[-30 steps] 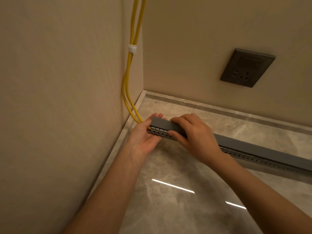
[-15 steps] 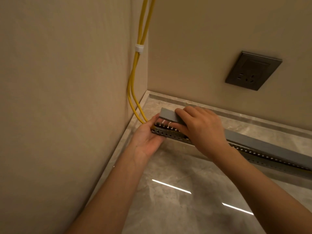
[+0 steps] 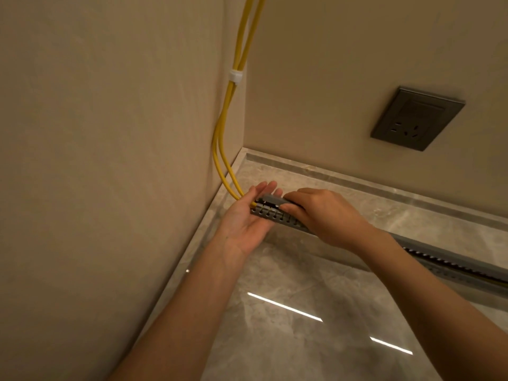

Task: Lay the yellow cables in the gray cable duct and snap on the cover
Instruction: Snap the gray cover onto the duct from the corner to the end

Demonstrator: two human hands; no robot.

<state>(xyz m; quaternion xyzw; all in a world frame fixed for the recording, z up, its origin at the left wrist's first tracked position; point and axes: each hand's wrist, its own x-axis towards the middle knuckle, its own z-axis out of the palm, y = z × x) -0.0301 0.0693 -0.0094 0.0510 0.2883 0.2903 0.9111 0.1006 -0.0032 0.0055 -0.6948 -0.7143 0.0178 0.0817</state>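
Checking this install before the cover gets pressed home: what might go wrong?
The yellow cables bend into the end of the gray slotted cable duct, so the flat gray cover, pinched by the right hand, might trap them. Farther right the cover looks unseated; pressing here alone may leave it unsnapped.

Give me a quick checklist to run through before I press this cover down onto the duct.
1. The yellow cables run into the end of the duct: ok.
2. No cable caught across the slotted wall: cannot tell, the hands hide part of it.
3. The cover lined up over the duct end: ok.
4. The cover snapped shut at this end: not ok, a dark gap shows beneath it.
5. The left hand braces the duct end with an open palm: ok.
6. The right hand grips the cover: ok.
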